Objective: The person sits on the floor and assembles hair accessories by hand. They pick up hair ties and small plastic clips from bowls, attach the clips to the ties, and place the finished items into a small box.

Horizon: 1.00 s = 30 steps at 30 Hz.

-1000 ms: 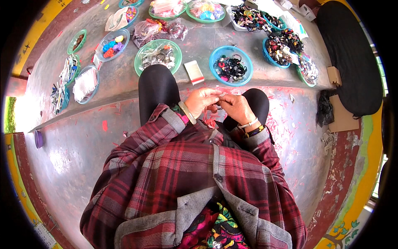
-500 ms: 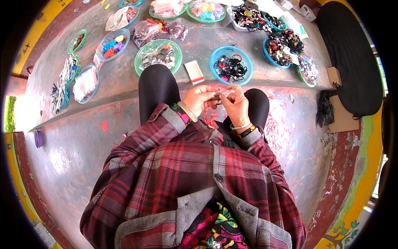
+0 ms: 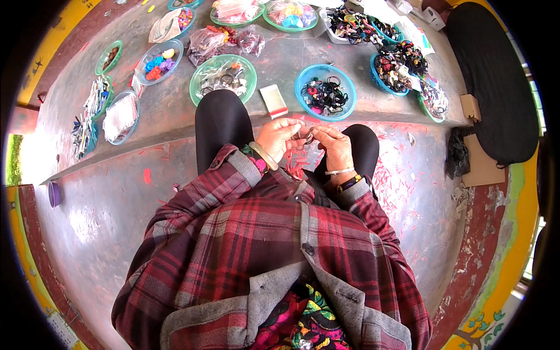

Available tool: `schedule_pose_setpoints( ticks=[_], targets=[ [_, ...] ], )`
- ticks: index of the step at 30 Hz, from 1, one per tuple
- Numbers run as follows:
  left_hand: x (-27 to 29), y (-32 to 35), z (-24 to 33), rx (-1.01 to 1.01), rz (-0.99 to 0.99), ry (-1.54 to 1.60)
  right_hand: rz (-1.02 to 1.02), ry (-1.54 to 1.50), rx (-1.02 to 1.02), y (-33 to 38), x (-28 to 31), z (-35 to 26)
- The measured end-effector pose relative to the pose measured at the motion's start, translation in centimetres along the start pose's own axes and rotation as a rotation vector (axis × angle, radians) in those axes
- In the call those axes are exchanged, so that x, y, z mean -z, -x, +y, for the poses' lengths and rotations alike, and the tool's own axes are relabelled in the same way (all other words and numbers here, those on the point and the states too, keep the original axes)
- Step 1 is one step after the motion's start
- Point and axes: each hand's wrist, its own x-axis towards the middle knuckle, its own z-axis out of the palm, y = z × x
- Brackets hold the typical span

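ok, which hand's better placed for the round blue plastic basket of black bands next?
Right, probably: the right hand lines up with that basket, though its fingers pinch a dark loop; the left hand is farther left.

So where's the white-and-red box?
Head view, upper middle: the box lies just past the left hand, between a green bowl and a blue bowl.

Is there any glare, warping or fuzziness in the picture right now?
Head view: glare whitens the floor near the purple container; head view: fisheye curves the concrete ledge; head view: the small dark loop between the fingers lacks clear detail.
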Motion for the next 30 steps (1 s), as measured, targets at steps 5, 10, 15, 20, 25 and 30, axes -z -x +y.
schedule_pose_setpoints(
  ticks=[5, 10, 15, 20, 25, 30],
  targets=[
    [0.1, -0.1, -0.2, -0.002, 0.027, -0.035, -0.033, -0.298, -0.206, -0.1, 0.3, 0.2],
    [0.4, -0.2, -0.4, 0.046, 0.022, -0.068, -0.109, -0.413, -0.311, -0.5, 0.8, 0.6],
    [0.2, -0.1, -0.3, 0.052, -0.005, -0.087, -0.059, -0.355, -0.294, -0.4, 0.8, 0.5],
    [0.1, -0.1, -0.2, 0.056, -0.006, -0.050, -0.045, -0.346, -0.265, -0.5, 0.9, 0.9],
    [-0.6, -0.1, -0.1, 0.058, 0.029, -0.067, -0.035, -0.367, -0.244, -0.5, 0.8, 1.0],
    [-0.3, -0.2, -0.3, 0.094, 0.070, -0.122, -0.061, -0.312, -0.213, -0.3, 0.6, 1.1]
  ],
)
